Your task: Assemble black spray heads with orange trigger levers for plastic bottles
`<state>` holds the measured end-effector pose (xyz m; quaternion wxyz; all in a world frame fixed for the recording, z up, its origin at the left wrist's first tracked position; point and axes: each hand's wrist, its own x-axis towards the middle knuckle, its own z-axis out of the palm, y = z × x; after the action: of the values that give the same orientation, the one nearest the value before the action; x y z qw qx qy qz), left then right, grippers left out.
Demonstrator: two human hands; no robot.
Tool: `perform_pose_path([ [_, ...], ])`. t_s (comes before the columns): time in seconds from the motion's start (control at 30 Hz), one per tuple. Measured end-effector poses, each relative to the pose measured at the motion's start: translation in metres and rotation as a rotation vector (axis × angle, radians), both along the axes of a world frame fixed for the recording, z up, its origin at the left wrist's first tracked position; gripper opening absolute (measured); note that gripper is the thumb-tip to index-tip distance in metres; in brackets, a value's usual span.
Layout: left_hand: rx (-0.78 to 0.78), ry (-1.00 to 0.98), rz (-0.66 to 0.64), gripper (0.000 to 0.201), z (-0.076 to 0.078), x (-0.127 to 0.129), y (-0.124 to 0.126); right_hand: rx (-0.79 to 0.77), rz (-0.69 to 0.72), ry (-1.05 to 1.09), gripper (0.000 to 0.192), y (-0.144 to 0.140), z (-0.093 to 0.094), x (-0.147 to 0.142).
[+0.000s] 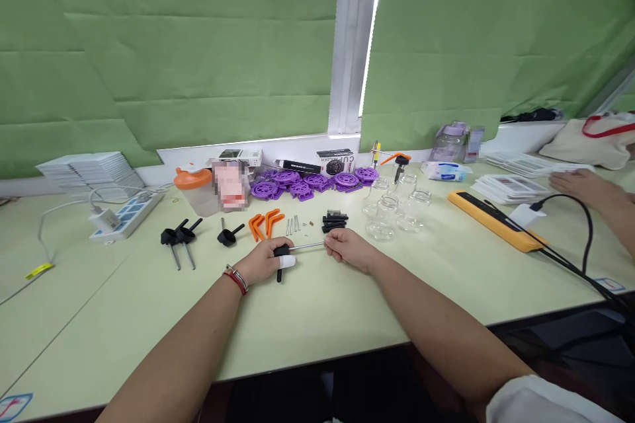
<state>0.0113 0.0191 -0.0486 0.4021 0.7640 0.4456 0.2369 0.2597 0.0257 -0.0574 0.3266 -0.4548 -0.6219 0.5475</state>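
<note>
My left hand (264, 260), with white tape round a finger, is closed on a black plastic part (281, 251) whose short black arm points toward me. From this part a thin metal rod (306, 246) runs rightward. The fingers of my right hand (350, 250) pinch the rod's far end; anything small between those fingertips is hidden. Beyond my hands lie orange angled pieces (268, 223), several metal pins (294, 223) and a group of small black parts (335, 220). A similar black part with a rod (229, 236) lies to the left, near a further pair (179, 236).
Purple plastic wheels (302, 186) are heaped at the back. Glass jars (389, 215) stand right of centre. An orange-lidded cup (191, 188) and a white power strip (129, 215) are leftward. A yellow power strip (496, 221) with cables lies right, near another person's hand (578, 185).
</note>
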Motion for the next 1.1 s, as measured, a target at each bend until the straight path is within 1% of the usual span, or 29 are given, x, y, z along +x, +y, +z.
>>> perform_pose_path([
  [0.07,-0.001,-0.003,-0.002,0.037,0.000,0.000,0.000,0.005,0.005,0.021,0.017,0.001,-0.001,0.001],
  [0.3,-0.008,-0.017,0.003,0.035,-0.001,0.000,0.000,0.025,0.023,0.033,0.014,0.003,-0.006,0.001],
  [0.53,-0.012,-0.020,0.002,0.034,0.001,0.000,-0.001,0.019,0.010,-0.051,0.025,-0.003,0.006,-0.002],
  [0.63,-0.028,-0.027,-0.004,0.034,0.003,0.000,-0.002,0.022,0.007,-0.065,0.027,-0.003,0.006,-0.002],
  [0.73,-0.036,-0.031,-0.003,0.035,0.003,0.000,-0.002,0.018,0.017,-0.028,0.020,-0.001,0.001,-0.001],
  [0.83,-0.023,-0.035,0.006,0.034,0.003,0.001,-0.002,0.029,0.022,0.034,0.021,0.001,-0.003,0.000],
  [0.97,-0.028,-0.046,0.007,0.033,0.002,0.001,-0.003,0.055,0.033,0.014,0.012,0.002,-0.004,-0.001],
  [1.1,-0.020,-0.059,0.006,0.032,0.001,0.001,-0.002,0.045,0.022,0.020,0.009,0.001,-0.003,-0.003],
])
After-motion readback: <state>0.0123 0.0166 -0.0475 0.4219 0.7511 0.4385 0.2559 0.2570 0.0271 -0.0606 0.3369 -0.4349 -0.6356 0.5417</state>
